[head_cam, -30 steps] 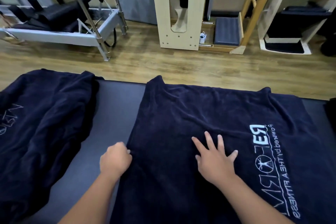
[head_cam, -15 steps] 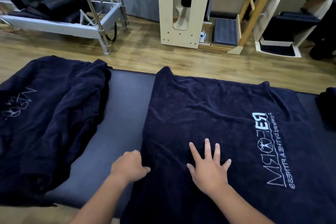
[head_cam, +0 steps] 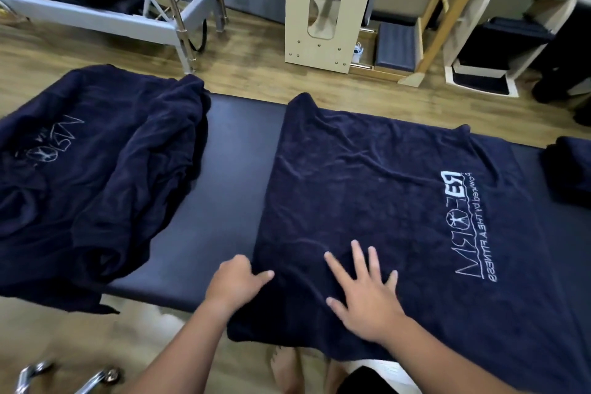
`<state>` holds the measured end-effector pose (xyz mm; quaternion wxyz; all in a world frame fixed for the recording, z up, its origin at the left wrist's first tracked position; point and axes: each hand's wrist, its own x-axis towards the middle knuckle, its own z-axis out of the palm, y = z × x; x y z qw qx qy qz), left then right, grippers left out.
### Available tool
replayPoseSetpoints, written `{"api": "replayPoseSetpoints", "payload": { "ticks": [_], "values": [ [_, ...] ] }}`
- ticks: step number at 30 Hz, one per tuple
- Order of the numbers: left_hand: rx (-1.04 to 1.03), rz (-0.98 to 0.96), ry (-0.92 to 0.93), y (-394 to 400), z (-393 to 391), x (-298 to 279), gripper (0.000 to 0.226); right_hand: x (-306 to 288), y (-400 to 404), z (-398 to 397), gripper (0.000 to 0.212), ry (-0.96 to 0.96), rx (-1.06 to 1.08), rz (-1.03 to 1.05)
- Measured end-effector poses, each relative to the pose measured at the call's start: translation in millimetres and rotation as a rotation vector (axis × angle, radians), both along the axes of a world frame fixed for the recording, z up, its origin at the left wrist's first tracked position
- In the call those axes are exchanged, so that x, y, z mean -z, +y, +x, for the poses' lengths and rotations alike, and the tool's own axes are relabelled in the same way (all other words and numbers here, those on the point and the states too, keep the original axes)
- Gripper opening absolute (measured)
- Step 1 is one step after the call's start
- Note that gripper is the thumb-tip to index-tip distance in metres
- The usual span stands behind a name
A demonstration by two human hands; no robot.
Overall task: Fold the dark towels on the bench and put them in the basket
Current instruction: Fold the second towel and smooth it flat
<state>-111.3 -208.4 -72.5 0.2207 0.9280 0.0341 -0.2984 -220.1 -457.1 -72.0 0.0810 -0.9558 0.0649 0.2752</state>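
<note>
Our left hand pinches the left edge of the flat dark navy terry towel at the padded black bench's near edge; our right hand presses it, fingers spread.

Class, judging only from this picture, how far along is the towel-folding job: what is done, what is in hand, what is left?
Done: perhaps one; a dark bundle at the bench's right end may be folded. In hand: the spread towel lies flat, the left hand gripping its edge, the right hand pressing flat. Left: folding it, the crumpled towel, then basketing; no basket shows.
</note>
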Motion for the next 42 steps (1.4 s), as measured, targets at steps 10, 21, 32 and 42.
{"api": "replayPoseSetpoints", "payload": {
  "ticks": [10,21,32,42],
  "values": [
    [-0.239,-0.544,0.182,15.5,-29.7,-22.2,0.014,5.2,-25.7,-39.1,0.075,-0.010,0.178,-0.051],
    [-0.206,-0.033,-0.067,35.1,-59.4,2.8,0.037,14.8,-84.5,-128.0,0.072,-0.023,0.375,-0.086],
    [0.720,0.309,-0.531,-64.4,-141.6,12.9,0.065,17.0,-153.4,-197.8,0.073,-0.073,0.411,-0.248],
    [0.795,0.666,-0.433,-81.1,-127.0,4.3,0.028,11.7,-192.1,-191.8,0.016,-0.109,0.240,-0.306]
  ]
}}
